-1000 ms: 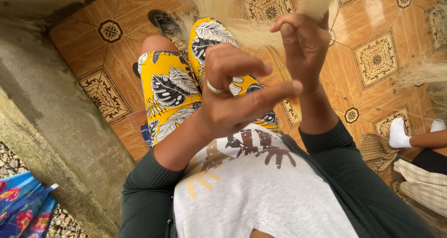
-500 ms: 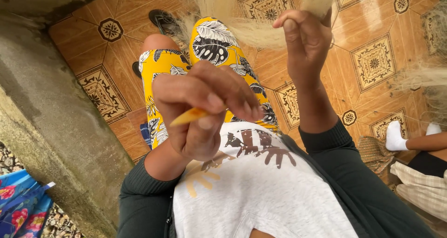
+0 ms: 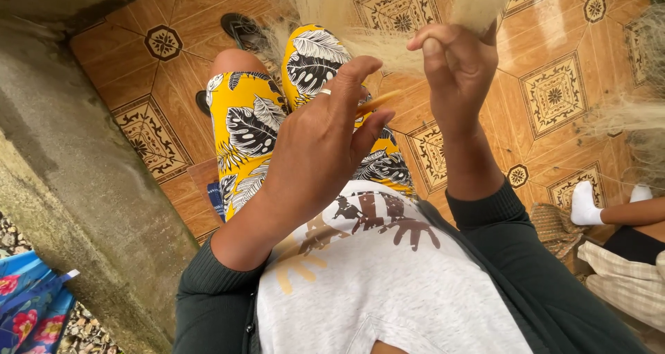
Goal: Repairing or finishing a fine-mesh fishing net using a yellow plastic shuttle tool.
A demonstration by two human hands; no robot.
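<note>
The left hand, a ring on one finger, pinches a thin yellow stick in a narrow grip, tip aimed at the fibre. The right hand closes on that pale, wispy, hair-like bundle, holding it up taut above the patterned shorts and glossy floor tiles.

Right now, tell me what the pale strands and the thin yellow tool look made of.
Pale strands: fine, matte, cream fibre, possibly plant fibre or net twine; wispy, fraying ends. Thin yellow tool: smooth, possibly plastic or wood; mostly hidden by the left hand. Right hand pinches the strands.
</note>
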